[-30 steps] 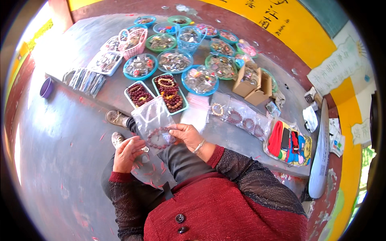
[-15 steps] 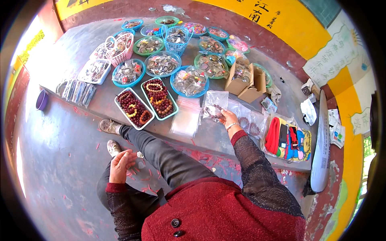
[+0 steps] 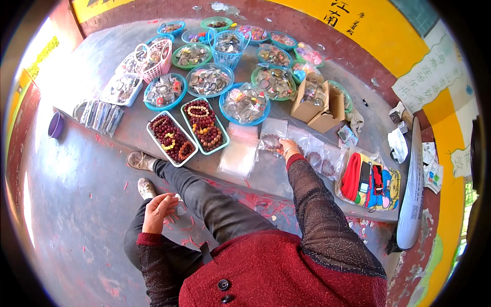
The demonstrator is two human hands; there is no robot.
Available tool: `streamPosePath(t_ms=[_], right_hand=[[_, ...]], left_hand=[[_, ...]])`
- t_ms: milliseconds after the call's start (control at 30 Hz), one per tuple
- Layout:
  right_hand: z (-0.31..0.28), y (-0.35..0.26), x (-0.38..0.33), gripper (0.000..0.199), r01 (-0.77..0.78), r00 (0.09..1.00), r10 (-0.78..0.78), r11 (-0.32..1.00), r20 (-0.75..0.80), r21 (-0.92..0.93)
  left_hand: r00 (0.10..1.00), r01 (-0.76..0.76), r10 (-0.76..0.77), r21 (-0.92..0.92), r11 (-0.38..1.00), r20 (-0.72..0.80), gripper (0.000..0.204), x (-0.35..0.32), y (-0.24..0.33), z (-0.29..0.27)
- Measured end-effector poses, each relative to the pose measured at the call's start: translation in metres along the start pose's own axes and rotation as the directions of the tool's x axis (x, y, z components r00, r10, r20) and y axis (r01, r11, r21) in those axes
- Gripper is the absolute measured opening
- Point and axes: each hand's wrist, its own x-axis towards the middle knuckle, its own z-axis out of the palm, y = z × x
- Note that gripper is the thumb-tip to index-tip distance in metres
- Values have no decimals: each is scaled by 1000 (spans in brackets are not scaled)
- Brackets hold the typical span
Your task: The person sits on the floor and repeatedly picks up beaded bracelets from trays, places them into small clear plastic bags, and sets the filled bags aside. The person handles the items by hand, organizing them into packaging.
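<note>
My right hand [image 3: 290, 148] is closed at the edge of a clear plastic bag holding a dark red bead bracelet [image 3: 270, 141], which lies on the grey platform. Several more bagged bracelets [image 3: 314, 159] overlap in a row beside it, partly covered by my hand and sleeve. To the left is a stack of empty clear bags [image 3: 239, 153]. Over my bent leg, my left hand [image 3: 157, 214] has its fingers drawn together. A small whitish scrap shows by its fingertips; I cannot tell whether they hold it.
Two trays of bead bracelets [image 3: 149, 127] stand left of the bags. Behind are several baskets of packaged trinkets [image 3: 219, 113], plus open cardboard boxes [image 3: 327, 123]. A colourful packaged textile [image 3: 353, 180] lies at the right. A purple bowl [image 3: 55, 126] sits far left.
My right hand has brought the bagged bracelet down; it was raised and tilted before and now lies flat beside the others. My left hand has shifted slightly right and down.
</note>
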Motion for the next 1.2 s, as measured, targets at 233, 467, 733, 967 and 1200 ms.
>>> streamPosePath(t_ms=[233,467,733,967,1200], right_hand=[[2,-7,-11,30,-10,994,-14,975,-106,-224],[-5,-21,-38,29,93,901,-428,368,-79,-925],[43,62,-113,17,727,546,-614,9,570,-686],[90,92,-158,36,717,574,-465,-112,674,-688],[97,101,-124,18,675,621,-423,-140,660,-724]], left_hand=[[1000,-9,9,18,1000,9,31,-2,-3,-2],[1000,-16,15,58,998,18,33,-5,-2,-3],[999,-47,43,130,990,31,32,-6,4,2],[999,-51,48,134,990,25,35,-9,2,-2],[999,-51,49,133,990,23,32,-9,-2,-4]])
